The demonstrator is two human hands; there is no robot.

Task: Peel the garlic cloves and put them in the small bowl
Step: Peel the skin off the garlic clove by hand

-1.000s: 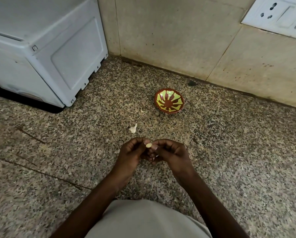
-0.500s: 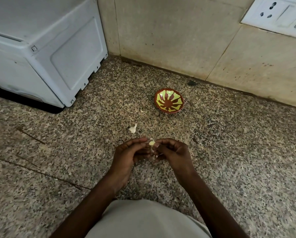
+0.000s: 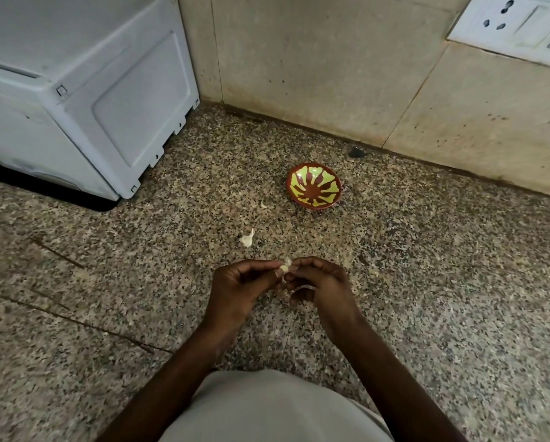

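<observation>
A white appliance stands at the far left corner of the desk, its side panel turned toward the middle. A white socket plate is set in the beige tiled wall at the far right. A small dark fleck lies at the desk's far edge, where it meets the wall.

The small bowl, brown with yellow-green rays, sits near that far edge, well apart from the hands, with nothing between it and them but two scraps of garlic skin: a tiny one just left of the bowl and a larger curled one nearer the hands.

The left hand and the right hand meet over the middle of the desk, nearer the front edge. The fingers of both are closed on a garlic clove, pinched between their tips.

The desk is speckled granite, brown and grey, with thin dark streaks toward its left edge. A pale garment shows at the front edge.
</observation>
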